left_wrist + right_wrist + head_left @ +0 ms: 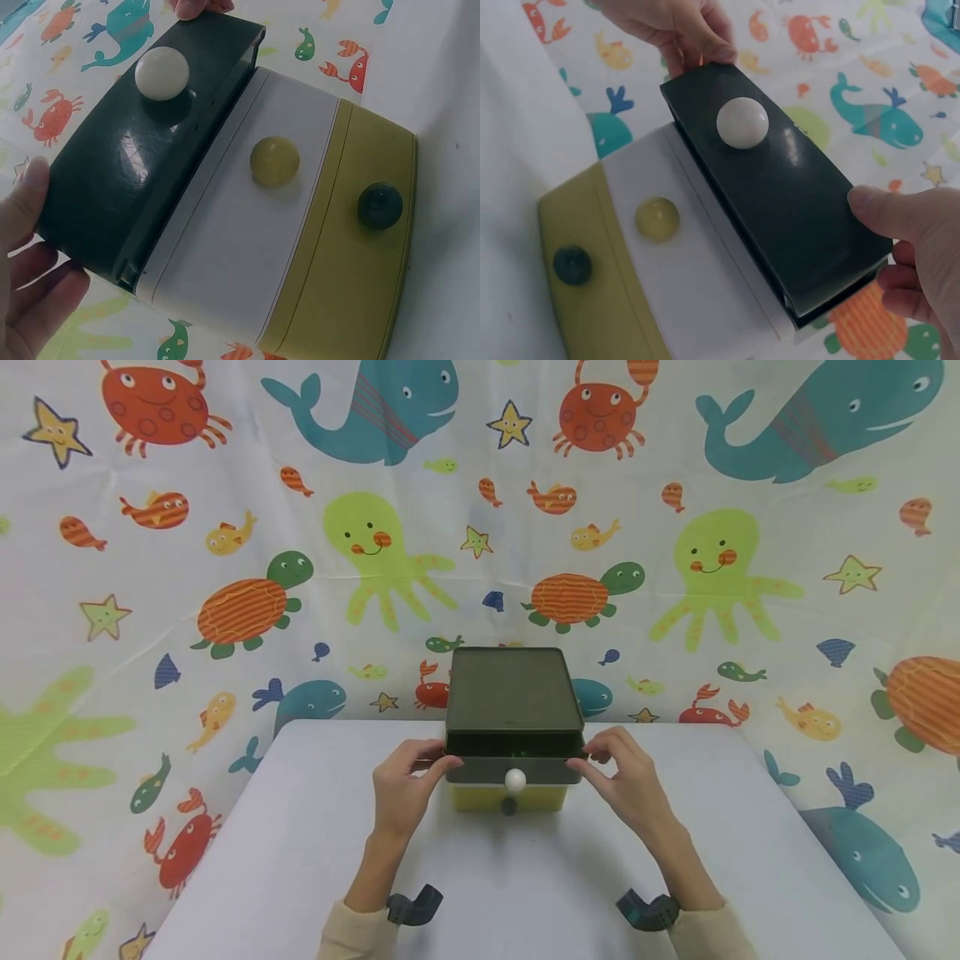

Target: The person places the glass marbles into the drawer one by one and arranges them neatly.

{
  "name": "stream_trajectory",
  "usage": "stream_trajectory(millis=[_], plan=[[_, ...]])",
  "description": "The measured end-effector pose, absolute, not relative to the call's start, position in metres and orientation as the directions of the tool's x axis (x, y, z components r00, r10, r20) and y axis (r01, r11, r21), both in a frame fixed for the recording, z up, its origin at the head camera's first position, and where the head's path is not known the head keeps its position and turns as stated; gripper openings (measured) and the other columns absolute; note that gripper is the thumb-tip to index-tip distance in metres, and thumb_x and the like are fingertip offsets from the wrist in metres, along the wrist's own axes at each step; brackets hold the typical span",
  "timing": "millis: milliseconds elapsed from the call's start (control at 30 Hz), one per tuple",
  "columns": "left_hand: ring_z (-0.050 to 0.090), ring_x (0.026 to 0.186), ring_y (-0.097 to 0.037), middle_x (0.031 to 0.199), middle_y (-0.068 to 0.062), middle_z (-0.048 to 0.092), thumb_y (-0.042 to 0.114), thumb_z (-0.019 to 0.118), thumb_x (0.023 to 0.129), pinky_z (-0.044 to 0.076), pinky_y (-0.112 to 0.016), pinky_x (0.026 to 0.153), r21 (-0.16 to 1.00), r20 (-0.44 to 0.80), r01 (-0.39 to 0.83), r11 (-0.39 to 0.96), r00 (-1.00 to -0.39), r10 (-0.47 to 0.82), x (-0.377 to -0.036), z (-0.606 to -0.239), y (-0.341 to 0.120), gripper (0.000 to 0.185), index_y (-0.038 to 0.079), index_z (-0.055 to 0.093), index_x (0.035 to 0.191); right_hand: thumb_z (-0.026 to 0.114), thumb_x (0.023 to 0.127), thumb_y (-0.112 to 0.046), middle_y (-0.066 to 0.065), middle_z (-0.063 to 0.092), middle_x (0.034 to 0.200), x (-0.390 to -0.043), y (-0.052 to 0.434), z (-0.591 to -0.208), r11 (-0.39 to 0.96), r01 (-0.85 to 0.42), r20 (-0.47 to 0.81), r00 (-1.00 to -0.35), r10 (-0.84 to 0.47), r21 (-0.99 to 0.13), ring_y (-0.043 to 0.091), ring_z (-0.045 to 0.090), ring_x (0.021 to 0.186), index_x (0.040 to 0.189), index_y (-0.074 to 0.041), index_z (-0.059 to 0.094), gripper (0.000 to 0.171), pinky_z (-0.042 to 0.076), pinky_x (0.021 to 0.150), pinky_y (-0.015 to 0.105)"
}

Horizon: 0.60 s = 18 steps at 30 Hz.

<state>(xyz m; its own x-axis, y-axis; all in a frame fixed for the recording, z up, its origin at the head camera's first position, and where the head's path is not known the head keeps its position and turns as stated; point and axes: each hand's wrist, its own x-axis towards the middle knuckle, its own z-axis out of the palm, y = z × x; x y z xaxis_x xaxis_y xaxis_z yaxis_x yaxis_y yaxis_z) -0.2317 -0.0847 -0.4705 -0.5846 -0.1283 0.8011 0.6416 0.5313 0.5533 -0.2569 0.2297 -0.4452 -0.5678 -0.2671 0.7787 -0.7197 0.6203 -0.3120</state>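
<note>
Bright, even light with soft shadows; glare on the dark drawer front (127, 165); wide-angle bending at edges

The open dark drawer (514, 745) hides its contents.

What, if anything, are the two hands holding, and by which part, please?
The dark green top drawer, pulled partly out: the left hand and right hand pinch its two front ends.

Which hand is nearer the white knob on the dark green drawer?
Neither, really. The left hand grips the dark green drawer at its left end, the right hand at its right end, with the white knob midway between them.
</note>
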Motion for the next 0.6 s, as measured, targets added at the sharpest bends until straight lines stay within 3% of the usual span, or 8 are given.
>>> stream_trajectory(millis=[133, 367, 600], plan=[[0.074, 0.088, -0.022, 0.101, -0.009, 0.076, 0.017, 0.085, 0.078, 0.054, -0.009, 0.079, 0.561, 0.797, 0.628, 0.540, -0.587, -0.145, -0.235, -0.470, -0.084, 0.035, 0.007, 0.075, 0.109, 0.092, 0.067, -0.008, 0.005, 0.062, 0.091, -0.260, 0.227, -0.445, 0.631, -0.711, 0.784, -0.567, -0.253, -0.311, 0.013, 0.058, 0.079, 0.097, -0.005, 0.065, 0.041, 0.048, 0.074, 0.004], [0.069, 0.114, -0.024, 0.123, -0.011, 0.072, 0.016, 0.087, 0.075, 0.057, -0.021, 0.085, 0.531, 0.816, 0.623, 0.575, -0.560, -0.147, -0.244, -0.469, -0.084, 0.048, 0.005, 0.073, 0.119, 0.092, 0.069, -0.009, 0.008, 0.061, 0.094, -0.269, 0.224, -0.445, 0.632, -0.717, 0.796, -0.550, -0.252, -0.294, 0.016, 0.057, 0.079, 0.105, -0.002, 0.063, 0.046, 0.047, 0.075, 0.004], [0.071, 0.112, -0.025, 0.127, -0.010, 0.071, 0.018, 0.085, 0.078, 0.057, -0.022, 0.086, 0.517, 0.814, 0.606, 0.604, -0.567, -0.127, -0.250, -0.469, -0.081, 0.045, 0.006, 0.073, 0.120, 0.091, 0.071, -0.009, 0.010, 0.061, 0.096, -0.277, 0.224, -0.445, 0.634, -0.718, 0.803, -0.541, -0.250, -0.286, 0.014, 0.056, 0.080, 0.107, -0.001, 0.063, 0.046, 0.045, 0.075, 0.003]])
